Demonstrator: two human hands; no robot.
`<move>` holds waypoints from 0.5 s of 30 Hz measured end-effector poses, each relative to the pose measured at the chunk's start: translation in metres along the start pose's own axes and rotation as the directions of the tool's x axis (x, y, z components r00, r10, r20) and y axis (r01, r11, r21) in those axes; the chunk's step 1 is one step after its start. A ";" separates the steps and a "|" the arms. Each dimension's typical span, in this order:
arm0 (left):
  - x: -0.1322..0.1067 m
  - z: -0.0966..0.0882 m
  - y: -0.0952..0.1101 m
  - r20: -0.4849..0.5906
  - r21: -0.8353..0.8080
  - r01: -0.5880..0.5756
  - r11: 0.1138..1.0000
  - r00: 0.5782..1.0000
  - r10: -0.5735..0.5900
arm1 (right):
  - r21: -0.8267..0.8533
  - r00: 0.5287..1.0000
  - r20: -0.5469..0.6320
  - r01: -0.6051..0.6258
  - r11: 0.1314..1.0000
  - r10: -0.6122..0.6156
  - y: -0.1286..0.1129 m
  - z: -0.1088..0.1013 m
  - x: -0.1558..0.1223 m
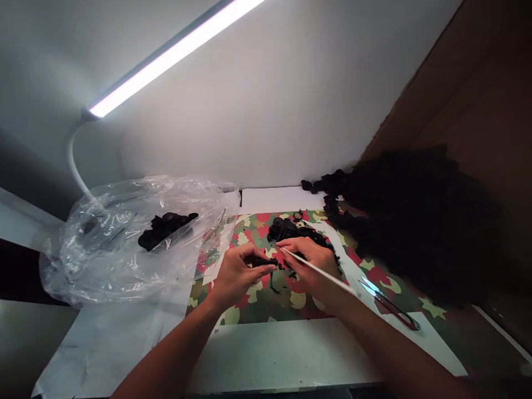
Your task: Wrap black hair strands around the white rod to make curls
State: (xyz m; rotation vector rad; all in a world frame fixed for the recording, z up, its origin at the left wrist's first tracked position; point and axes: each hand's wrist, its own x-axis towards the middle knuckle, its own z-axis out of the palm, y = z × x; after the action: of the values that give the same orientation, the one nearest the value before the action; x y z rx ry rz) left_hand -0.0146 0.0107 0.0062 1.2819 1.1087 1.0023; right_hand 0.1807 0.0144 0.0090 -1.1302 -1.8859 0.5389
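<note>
Between its thumb and fingers my left hand [239, 271] pinches a small black piece [271, 261], whose exact kind I cannot make out. My right hand [311, 266] grips a thin white stick [320, 270], held like a pen and slanting back over the wrist. The stick's front end is close to the black piece. Just beyond the hands lies a heap of black pieces [283, 228], partly hidden by my right hand. Thin black scraps [274, 285] are scattered on the camouflage-patterned sheet [253, 313] below.
At the left, a clear plastic bag [120, 271] holds several black pieces [166, 228]. A large black pile [415, 227] fills the right side against a brown board [477, 100]. Metal tweezers or scissors [393, 307] lie right of my right forearm. A lit bar lamp [174, 58] hangs above.
</note>
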 end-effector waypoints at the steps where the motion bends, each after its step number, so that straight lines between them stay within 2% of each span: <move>1: 0.000 -0.001 -0.001 -0.002 -0.018 -0.008 1.000 1.000 0.008 | 0.054 0.995 0.007 -0.105 0.993 0.104 0.002 -0.004 0.003; 3: 0.000 -0.003 -0.003 0.000 -0.053 -0.021 0.998 1.000 0.021 | 0.139 0.966 0.015 -0.258 0.956 0.259 0.007 -0.010 0.007; 6: 0.002 -0.006 -0.006 -0.003 -0.086 -0.034 0.996 0.999 0.034 | 0.215 0.929 0.036 -0.368 0.905 0.369 0.017 -0.012 0.010; 11: 0.003 -0.008 -0.005 0.004 -0.098 -0.039 0.994 0.999 0.040 | 0.244 0.914 0.020 -0.397 0.885 0.405 0.020 -0.011 0.011; 15: 0.001 -0.009 -0.004 0.022 -0.077 -0.060 0.995 0.998 0.061 | 0.389 0.896 0.062 -0.428 0.816 0.440 0.013 -0.013 0.012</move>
State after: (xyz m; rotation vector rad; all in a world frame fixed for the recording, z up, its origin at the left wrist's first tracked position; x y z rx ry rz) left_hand -0.0229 0.0135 0.0028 1.2689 1.0086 1.0618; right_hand 0.1952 0.0308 0.0124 -1.2817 -1.3941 1.0999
